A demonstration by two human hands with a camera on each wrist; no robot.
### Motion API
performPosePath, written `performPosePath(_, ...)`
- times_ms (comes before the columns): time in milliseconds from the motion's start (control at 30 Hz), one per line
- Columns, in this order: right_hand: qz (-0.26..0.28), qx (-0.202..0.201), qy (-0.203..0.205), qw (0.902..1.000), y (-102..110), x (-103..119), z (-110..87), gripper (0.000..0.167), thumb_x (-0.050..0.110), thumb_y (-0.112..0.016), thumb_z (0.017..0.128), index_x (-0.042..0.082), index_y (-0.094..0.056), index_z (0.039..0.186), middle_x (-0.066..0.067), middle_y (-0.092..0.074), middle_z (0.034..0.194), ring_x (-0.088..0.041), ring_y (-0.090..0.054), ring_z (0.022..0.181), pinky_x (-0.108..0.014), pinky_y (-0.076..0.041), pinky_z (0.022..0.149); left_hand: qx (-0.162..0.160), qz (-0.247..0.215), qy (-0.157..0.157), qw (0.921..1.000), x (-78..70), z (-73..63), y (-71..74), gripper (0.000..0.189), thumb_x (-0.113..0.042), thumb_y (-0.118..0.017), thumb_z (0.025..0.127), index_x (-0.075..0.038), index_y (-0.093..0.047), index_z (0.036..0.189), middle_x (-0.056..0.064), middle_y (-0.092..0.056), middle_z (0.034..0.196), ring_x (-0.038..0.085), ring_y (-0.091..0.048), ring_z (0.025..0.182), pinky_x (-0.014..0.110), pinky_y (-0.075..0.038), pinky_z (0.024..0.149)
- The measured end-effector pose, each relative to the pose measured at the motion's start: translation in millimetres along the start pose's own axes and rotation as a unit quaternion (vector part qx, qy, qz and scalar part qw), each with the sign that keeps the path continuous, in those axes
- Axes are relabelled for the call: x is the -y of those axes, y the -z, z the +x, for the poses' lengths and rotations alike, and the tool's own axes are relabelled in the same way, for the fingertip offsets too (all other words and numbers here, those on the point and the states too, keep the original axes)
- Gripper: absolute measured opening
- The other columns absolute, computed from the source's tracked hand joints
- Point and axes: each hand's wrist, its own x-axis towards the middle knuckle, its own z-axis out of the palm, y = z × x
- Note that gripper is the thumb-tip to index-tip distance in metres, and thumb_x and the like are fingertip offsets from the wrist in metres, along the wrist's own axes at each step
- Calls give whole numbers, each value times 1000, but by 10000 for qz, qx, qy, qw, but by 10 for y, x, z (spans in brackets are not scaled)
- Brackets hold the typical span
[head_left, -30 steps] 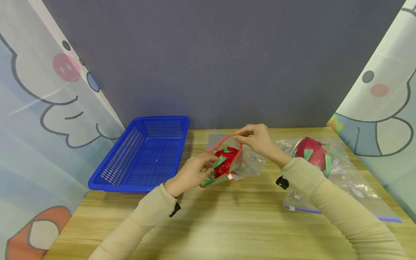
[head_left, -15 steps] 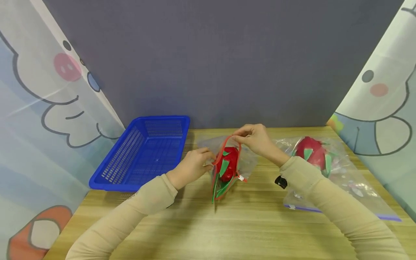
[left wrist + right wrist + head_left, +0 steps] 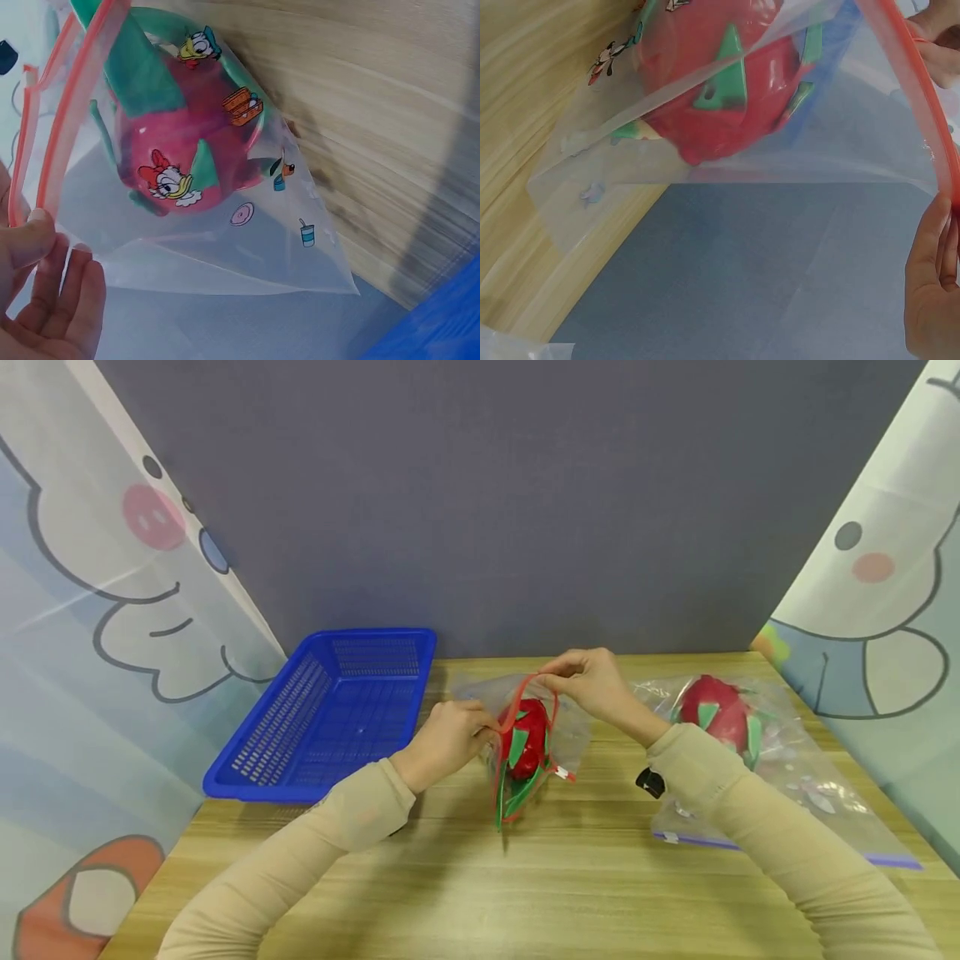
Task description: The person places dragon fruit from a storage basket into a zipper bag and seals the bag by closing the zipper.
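A clear zip bag (image 3: 202,262) with printed cartoon figures and a red zip edge stands with its mouth parted at the middle of the table. Inside lies a red dragon fruit (image 3: 528,739) with green scales, apparently a model. My left hand (image 3: 450,735) pinches the bag's red edge on the left side, thumb against fingers, as the left wrist view shows. On the far right end of that edge, my right hand (image 3: 592,685) pinches between thumb and fingertips. A white slider (image 3: 561,772) hangs at the near end of the zip.
To the left stands a blue plastic basket (image 3: 420,727) with slotted walls. A second clear bag (image 3: 817,802) with a purple zip edge lies at the right, holding another dragon fruit (image 3: 716,714). A grey panel (image 3: 480,510) rises behind the wooden table (image 3: 525,893).
My left hand has moved from over the fruit at the bag's mouth to the left edge, which it now pinches. The mouth has narrowed. My right hand has stayed in place.
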Motion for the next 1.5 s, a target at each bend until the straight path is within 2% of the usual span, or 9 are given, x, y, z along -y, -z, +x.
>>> performPosePath(167,153,15,-114,9998,35,-49,-1,17,16,-70,81,5,-72,94,-9,-70,86,-9,-59,69,-22,-42,55,-278,-420,447,9977,20,19,62,2,-13,-72,78,-11,-71,79,-2,-67,79,8,-63,69,23,-51,61)
performPosePath(400,207,18,-286,9994,115,-91,-6,21,16,-68,83,3,-69,99,-9,-70,87,-8,-62,70,-21,-44,57,-636,-1210,872,9868,70,91,139,3,-10,-69,81,-9,-72,81,1,-67,81,12,-65,73,25,-53,66)
performPosePath(533,73,145,-358,9992,143,-106,-27,22,15,-65,85,3,-68,103,-12,-69,95,-7,-62,77,-23,-47,66,-759,-1346,1039,9825,95,95,132,3,-9,-70,80,-8,-72,81,1,-68,80,12,-65,72,23,-52,64)
performPosePath(867,-46,253,-412,9988,218,-252,-207,30,13,-59,89,-5,-58,112,-22,-64,100,-16,-61,82,-21,-49,68,-882,-1511,1269,9764,88,100,138,6,-12,-69,81,-6,-71,80,2,-67,81,13,-63,71,23,-52,64)
performPosePath(1067,-345,1142,-576,9912,216,-396,-431,23,23,-63,87,1,-62,92,-11,-65,87,-16,-61,78,-25,-51,68,-811,-1518,1374,9754,78,103,135,5,-12,-70,80,-8,-71,80,1,-67,82,13,-63,72,23,-51,64)
performPosePath(1133,-673,1490,-310,9861,174,-431,-506,25,27,-70,81,5,-64,90,-6,-66,86,-16,-61,79,-28,-52,70,-811,-1516,1360,9757,79,104,130,5,-12,-70,81,-7,-71,80,2,-67,81,13,-63,71,23,-51,64)
performPosePath(1233,-1548,1551,603,9738,102,-466,-601,31,29,-78,71,8,-66,91,-1,-68,86,-17,-63,80,-29,-52,70,-822,-1504,1320,9763,79,111,130,5,-12,-70,81,-7,-71,79,2,-68,81,13,-63,70,23,-51,64)
performPosePath(1400,-2779,744,2447,9259,15,-507,-658,27,17,-80,66,7,-68,88,0,-69,84,-15,-64,74,-28,-53,66,-801,-1516,1371,9756,80,121,135,5,-12,-69,81,-8,-71,80,1,-67,81,12,-63,70,23,-51,63)
performPosePath(1500,-2756,490,2966,9131,-11,-530,-658,22,9,-78,67,7,-69,86,1,-69,83,-12,-65,73,-26,-53,65,-775,-1538,1387,9752,85,125,129,5,-13,-69,81,-8,-71,81,1,-67,81,12,-63,71,23,-51,64)
